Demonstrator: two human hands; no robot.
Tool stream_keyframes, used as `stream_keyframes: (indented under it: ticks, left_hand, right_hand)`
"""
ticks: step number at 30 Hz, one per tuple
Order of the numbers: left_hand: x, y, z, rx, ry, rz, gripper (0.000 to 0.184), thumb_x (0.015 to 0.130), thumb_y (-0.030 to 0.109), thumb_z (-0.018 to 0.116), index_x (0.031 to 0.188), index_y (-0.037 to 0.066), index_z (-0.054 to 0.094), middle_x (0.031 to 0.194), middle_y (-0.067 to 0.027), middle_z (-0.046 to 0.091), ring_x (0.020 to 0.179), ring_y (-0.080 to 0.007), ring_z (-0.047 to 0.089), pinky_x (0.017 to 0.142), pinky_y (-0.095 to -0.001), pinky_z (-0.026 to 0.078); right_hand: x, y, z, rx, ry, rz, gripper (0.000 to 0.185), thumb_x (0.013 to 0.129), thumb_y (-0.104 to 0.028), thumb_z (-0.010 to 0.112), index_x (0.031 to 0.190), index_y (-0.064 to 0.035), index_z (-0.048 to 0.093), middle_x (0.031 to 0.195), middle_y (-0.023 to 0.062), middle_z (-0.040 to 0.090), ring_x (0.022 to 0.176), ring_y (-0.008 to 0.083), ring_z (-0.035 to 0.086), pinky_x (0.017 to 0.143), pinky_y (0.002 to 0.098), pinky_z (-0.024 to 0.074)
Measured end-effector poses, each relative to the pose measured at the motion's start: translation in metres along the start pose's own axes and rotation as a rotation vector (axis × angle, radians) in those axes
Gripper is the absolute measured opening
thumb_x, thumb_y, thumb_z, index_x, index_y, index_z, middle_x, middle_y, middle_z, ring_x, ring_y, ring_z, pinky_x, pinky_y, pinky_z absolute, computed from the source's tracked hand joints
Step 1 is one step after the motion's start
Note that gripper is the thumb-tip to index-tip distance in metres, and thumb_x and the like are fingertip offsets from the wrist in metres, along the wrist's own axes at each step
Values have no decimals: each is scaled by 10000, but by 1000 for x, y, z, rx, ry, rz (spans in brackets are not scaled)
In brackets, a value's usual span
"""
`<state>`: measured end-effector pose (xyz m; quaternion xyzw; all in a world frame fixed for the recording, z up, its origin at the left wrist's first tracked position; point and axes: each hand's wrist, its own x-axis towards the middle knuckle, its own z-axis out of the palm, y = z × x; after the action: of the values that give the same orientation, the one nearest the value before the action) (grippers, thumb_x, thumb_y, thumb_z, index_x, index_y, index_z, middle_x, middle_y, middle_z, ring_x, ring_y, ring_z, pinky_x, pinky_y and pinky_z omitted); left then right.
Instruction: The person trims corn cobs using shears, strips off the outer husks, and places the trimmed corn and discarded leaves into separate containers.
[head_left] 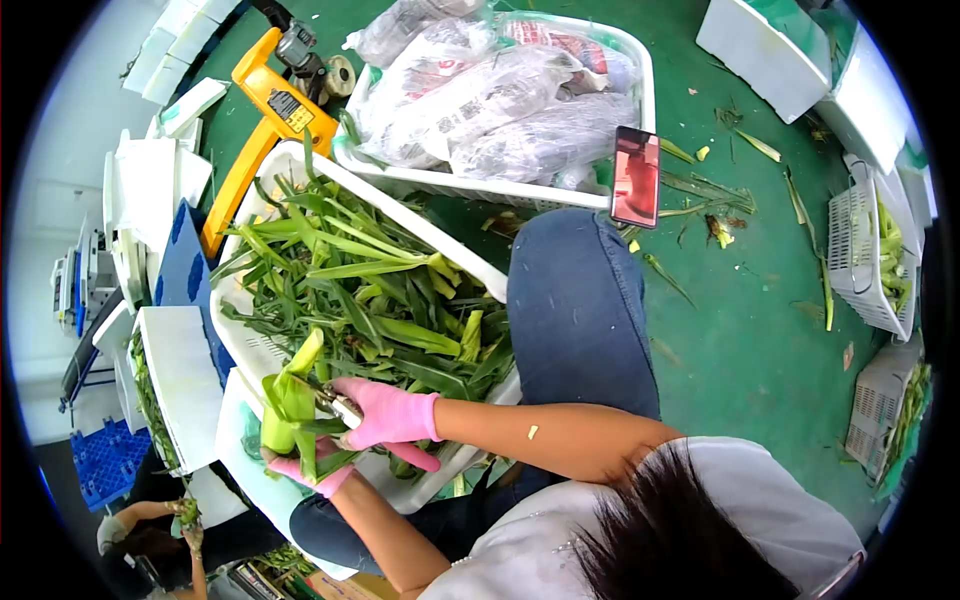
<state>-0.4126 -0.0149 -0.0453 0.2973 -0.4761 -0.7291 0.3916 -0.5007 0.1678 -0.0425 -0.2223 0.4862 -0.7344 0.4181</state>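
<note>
My left hand (312,472), in a pink glove, is closed around the lower end of a green-husked ear of corn (290,405). Just above it my right hand (385,412), also gloved in pink, grips a small metal hand tool (345,408) whose tip meets the husk. The tool's exact kind is partly hidden by the fingers and leaves. Under both hands stands a white plastic crate (400,205) heaped with green corn husks and leaves (370,300).
A second white crate (648,80) holds filled plastic bags (500,100). A phone (636,178) leans at its corner beside my knee (580,310). A yellow pallet-jack-like frame (265,130) stands behind. Crates (865,250) line the right; another person's hands (190,530) show lower left.
</note>
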Motion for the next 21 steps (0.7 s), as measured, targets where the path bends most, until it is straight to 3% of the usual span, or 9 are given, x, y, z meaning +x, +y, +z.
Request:
stream_keyframes:
  ticks: [3, 6, 9, 11, 15, 17, 18, 19, 21]
  left_hand:
    - [2, 10, 0, -56, -4, -60, 700, 956, 579, 503, 1378, 21, 512, 1381, -153, 555, 1265, -318, 553, 1080, -472, 462]
    - [4, 12, 6, -33, 46, 6, 652, 978, 537, 518, 1347, -1, 530, 1320, -156, 599, 1215, -282, 595, 1025, -414, 501]
    - [12, 15, 1, -10, 69, -49, 598, 1015, 486, 474, 1335, -14, 549, 1312, -156, 617, 1168, -256, 623, 992, -378, 518]
    - [34, -3, -33, -6, -129, -193, 648, 1004, 547, 474, 1367, 15, 541, 1333, -129, 615, 1198, -274, 604, 1023, -427, 503]
    - [46, -17, -68, 95, -98, -396, 729, 938, 620, 560, 1445, 101, 494, 1394, -118, 580, 1226, -316, 585, 1072, -460, 461]
    - [37, 1, -46, -139, -35, -572, 667, 963, 550, 578, 1444, 96, 484, 1395, -129, 575, 1233, -323, 582, 1085, -473, 443]
    - [39, 1, -60, -69, -51, -464, 620, 970, 513, 588, 1420, 94, 503, 1381, -126, 583, 1240, -315, 574, 1089, -486, 434]
    - [33, 5, -44, 19, -45, -341, 573, 976, 476, 598, 1396, 93, 522, 1367, -123, 591, 1248, -308, 566, 1092, -499, 426]
    - [23, 18, -25, -209, 36, -358, 476, 954, 403, 652, 1331, 122, 575, 1335, -98, 598, 1263, -296, 534, 1074, -540, 422]
  right_hand:
    - [-6, 6, 1, -350, 166, -188, 476, 720, -80, 689, 1167, 11, 554, 1142, 236, 594, 1107, 407, 599, 920, 425, 517]
    - [-14, -12, 1, -376, 216, -18, 343, 766, -76, 655, 1090, -3, 570, 942, 225, 668, 844, 410, 687, 736, 465, 555]
    - [-4, 6, 3, -554, 229, 52, 345, 789, -148, 704, 1087, -22, 585, 876, 199, 702, 850, 396, 693, 785, 457, 562]
    - [2, 17, 6, -185, 165, -77, 340, 812, -248, 698, 1074, -36, 652, 912, 211, 717, 844, 397, 697, 773, 436, 563]
    - [-20, -34, 10, -207, 24, -92, 317, 866, -284, 632, 1057, -33, 671, 915, 210, 703, 936, 393, 682, 833, 425, 539]
    - [-18, -32, -8, 157, 12, 93, 311, 892, -308, 566, 979, -18, 637, 866, 223, 691, 747, 388, 671, 712, 469, 540]
    - [-14, -26, -17, 492, 29, 251, 308, 899, -316, 536, 923, -17, 609, 824, 226, 681, 618, 395, 646, 620, 506, 533]
    - [-10, -21, -26, 781, 93, 406, 318, 905, -324, 505, 867, -17, 580, 782, 228, 671, 489, 402, 621, 528, 544, 525]
    - [-4, -22, -33, 1022, 511, 221, 366, 930, -381, 473, 847, -35, 561, 587, 206, 583, 514, 413, 599, 505, 546, 493]
